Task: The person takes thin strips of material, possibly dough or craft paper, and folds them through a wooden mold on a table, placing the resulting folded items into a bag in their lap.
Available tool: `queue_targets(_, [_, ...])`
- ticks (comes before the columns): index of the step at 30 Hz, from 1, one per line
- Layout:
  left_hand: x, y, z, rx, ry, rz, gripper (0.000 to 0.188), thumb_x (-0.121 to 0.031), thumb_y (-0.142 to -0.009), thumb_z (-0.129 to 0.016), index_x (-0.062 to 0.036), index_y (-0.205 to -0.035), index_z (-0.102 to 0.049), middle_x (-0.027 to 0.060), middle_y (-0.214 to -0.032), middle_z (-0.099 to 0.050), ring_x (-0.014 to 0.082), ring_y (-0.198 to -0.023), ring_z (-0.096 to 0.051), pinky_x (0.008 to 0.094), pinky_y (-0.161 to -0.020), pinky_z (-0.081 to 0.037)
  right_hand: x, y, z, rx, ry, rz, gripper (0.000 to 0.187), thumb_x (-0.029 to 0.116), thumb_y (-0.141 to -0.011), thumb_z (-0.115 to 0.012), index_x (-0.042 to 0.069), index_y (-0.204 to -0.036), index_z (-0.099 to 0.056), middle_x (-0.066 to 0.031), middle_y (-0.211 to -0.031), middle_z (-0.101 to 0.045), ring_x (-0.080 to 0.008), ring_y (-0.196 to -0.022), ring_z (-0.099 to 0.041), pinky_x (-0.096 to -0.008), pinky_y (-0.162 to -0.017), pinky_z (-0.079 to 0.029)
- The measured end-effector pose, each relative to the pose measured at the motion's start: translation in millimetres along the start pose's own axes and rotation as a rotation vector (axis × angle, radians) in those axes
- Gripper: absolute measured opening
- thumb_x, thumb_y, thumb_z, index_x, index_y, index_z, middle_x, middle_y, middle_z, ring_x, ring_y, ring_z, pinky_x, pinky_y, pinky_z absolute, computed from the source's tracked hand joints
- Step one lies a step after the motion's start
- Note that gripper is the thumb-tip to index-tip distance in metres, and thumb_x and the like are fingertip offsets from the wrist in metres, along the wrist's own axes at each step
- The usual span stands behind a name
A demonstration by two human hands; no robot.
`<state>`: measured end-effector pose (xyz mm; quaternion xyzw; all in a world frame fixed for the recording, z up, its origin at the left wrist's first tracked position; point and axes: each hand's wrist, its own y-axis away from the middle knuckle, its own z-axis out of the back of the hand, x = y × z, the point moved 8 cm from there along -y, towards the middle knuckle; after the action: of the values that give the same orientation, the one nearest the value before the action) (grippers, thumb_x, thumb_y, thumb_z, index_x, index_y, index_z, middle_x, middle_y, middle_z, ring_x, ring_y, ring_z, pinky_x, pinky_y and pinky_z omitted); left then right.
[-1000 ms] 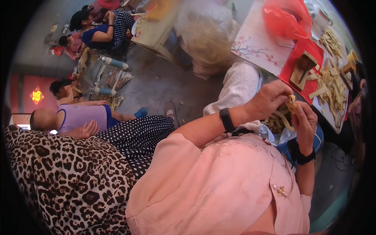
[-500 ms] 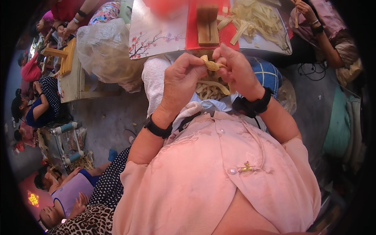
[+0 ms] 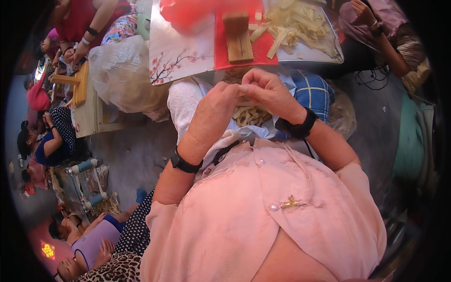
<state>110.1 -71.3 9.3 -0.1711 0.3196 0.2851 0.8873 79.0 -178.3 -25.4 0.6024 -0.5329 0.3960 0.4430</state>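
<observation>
On my feed, the left hand (image 3: 219, 103) and right hand (image 3: 272, 94) meet at the fingertips; I can't tell what they pinch. Pale strips (image 3: 251, 117) lie below; beyond, 1 wooden block (image 3: 240, 48) sits on a red sheet (image 3: 221, 42).

Soft pink on you, bold red on the bench

And it's pale pink all over your blouse (image 3: 225, 216), a gold clasp (image 3: 291, 201) on it, black for your wristbands (image 3: 185, 163)! Your bench (image 3: 161, 40) is white, printed with dark twigs and pinkish-red blossoms; vivid red for the sheet (image 3: 220, 49), honey brown for the wooden block (image 3: 238, 47), creamy yellow for the strips (image 3: 303, 28). Here's blue cloth (image 3: 315, 91) checked with pale lines, a white towel (image 3: 180, 103), black-and-white polka-dot fabric (image 3: 134, 224), and a lilac vest (image 3: 96, 238) edged in dark blue!
</observation>
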Motion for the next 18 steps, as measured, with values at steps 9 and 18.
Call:
queue_targets(9, [11.2, -15.3, 9.0, -0.170, -0.361, -0.276, 0.012, -0.006, -0.079, -0.061, -0.0079, -0.087, -0.051, 0.0094, -0.079, -0.053, 0.0302, -0.072, -0.056, 0.0403, -0.066, -0.046, 11.1, 9.6, -16.8, 0.091, 0.218, -0.043, 0.026, 0.020, -0.094, -0.053, 0.001, -0.077, -0.055, 0.0074, -0.067, -0.045, -0.0022, -0.061, -0.035, -0.0210, -0.051, -0.031])
queue_targets(18, [56.8, -53.4, -11.7, 0.013, 0.929, 0.195, 0.018, -0.016, -0.096, -0.050, -0.0032, -0.108, -0.050, 0.0003, -0.067, -0.048, 0.0106, -0.058, -0.048, 0.0220, -0.054, -0.041, 32.3, -19.9, 40.2, -0.187, 0.365, 0.099, 0.022, 0.020, -0.091, -0.058, -0.001, -0.086, -0.064, 0.0034, -0.061, -0.051, -0.0042, -0.055, -0.045, -0.0222, -0.049, -0.037])
